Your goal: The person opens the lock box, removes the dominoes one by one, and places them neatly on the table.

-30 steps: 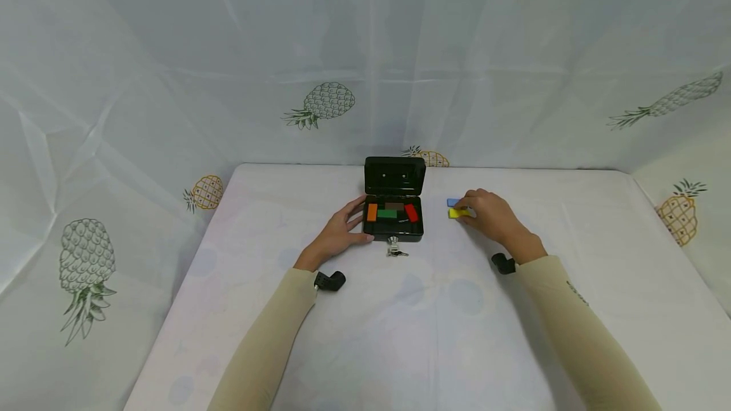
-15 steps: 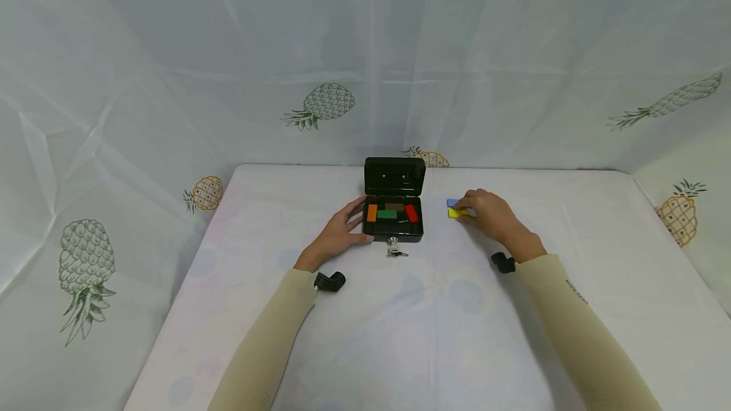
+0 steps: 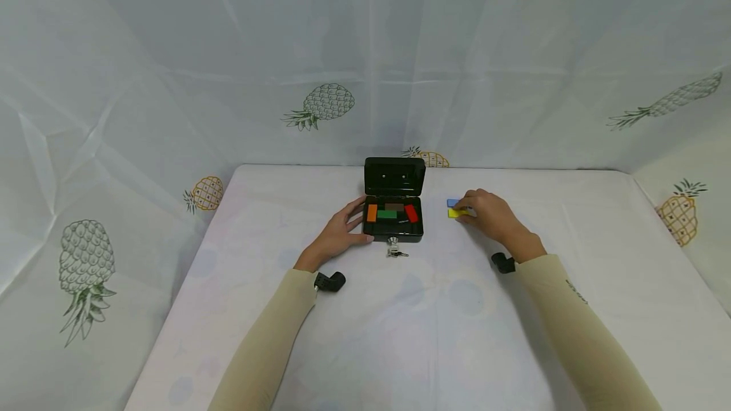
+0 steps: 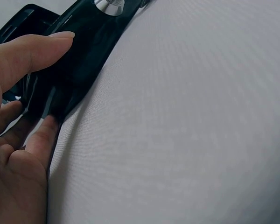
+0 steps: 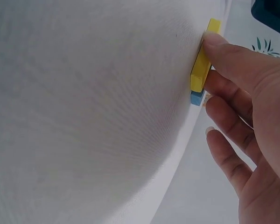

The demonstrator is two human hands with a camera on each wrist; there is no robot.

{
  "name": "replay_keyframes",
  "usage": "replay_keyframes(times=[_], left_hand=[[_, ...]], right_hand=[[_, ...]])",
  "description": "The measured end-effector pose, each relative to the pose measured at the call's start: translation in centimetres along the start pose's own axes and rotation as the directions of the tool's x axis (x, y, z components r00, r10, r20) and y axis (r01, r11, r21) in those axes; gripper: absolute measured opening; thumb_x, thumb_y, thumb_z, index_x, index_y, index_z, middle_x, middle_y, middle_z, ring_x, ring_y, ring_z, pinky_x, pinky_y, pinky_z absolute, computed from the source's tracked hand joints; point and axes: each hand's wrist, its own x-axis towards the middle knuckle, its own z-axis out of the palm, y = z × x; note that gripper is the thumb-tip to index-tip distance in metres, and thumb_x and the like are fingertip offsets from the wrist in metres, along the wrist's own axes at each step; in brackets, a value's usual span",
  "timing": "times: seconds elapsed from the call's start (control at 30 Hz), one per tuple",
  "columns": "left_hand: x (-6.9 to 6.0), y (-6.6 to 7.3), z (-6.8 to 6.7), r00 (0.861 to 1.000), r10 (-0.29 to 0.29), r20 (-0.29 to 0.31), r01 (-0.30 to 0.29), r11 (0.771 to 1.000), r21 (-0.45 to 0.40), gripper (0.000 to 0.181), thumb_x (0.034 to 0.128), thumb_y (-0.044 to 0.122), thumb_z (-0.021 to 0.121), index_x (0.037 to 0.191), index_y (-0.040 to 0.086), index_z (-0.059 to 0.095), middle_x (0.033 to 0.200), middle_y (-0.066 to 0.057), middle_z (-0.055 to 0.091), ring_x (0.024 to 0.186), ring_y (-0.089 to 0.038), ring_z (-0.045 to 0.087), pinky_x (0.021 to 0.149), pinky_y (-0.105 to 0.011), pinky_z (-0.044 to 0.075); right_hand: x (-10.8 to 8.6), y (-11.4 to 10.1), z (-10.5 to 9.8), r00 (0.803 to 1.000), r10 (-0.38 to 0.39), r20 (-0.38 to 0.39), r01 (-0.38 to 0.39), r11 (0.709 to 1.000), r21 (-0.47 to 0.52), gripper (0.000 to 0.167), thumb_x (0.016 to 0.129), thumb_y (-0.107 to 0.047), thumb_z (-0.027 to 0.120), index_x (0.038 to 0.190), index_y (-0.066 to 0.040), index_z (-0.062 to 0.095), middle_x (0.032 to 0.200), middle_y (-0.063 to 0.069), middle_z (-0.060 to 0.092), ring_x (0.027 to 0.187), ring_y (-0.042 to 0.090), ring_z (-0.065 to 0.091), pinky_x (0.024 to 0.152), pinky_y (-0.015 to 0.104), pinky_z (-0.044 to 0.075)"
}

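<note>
The yellow block is on the table, just beside the blue block. Your right hand pinches it between thumb and fingers. Your left hand, fingers loosely extended, touches the black box at its left side.

Room runs between the sleeves; the upright box lid blocks behind.
</note>
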Motion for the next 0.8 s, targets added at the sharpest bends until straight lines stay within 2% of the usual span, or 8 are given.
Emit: replay_keyframes(times=[0.47,0.6,0.8], left_hand=[[-0.2,0.1,-0.1,0.999,0.028,0.024,-0.027,0.999,-0.023,0.101,0.0892,0.000,0.084,0.169,0.025,0.028,0.172,-0.011,0.028,0.155,-0.035,0.038,0.121,-0.041,0.044],[-0.3,0.2,-0.2,0.998,0.043,0.041,-0.041,0.998,-0.050,0.100,0.0894,-0.001,0.083,0.169,0.023,0.027,0.172,-0.012,0.027,0.155,-0.036,0.036,0.122,-0.040,0.044],[-0.4,0.3,-0.3,0.998,0.037,0.041,-0.035,0.998,-0.056,0.100,0.0898,-0.001,0.083,0.169,0.023,0.027,0.172,-0.012,0.027,0.156,-0.036,0.036,0.121,-0.038,0.045]], right_hand=[[-0.1,0.0,-0.2,1.000,0.007,-0.009,-0.007,1.000,-0.004,0.025,0.086,-0.002,0.087,0.109,0.001,0.081,0.104,0.014,0.074,0.100,0.034,0.068,0.088,0.051,0.062],[0.0,-0.3,-0.3,0.997,-0.039,-0.069,0.039,0.999,0.003,0.023,0.083,0.000,0.088,0.106,0.000,0.082,0.101,0.012,0.074,0.097,0.033,0.068,0.086,0.049,0.062],[0.5,-2.6,-0.7,0.979,-0.133,-0.153,0.138,0.990,0.022,0.023,0.083,0.000,0.089,0.105,0.000,0.081,0.103,0.013,0.074,0.099,0.033,0.069,0.087,0.048,0.063]])
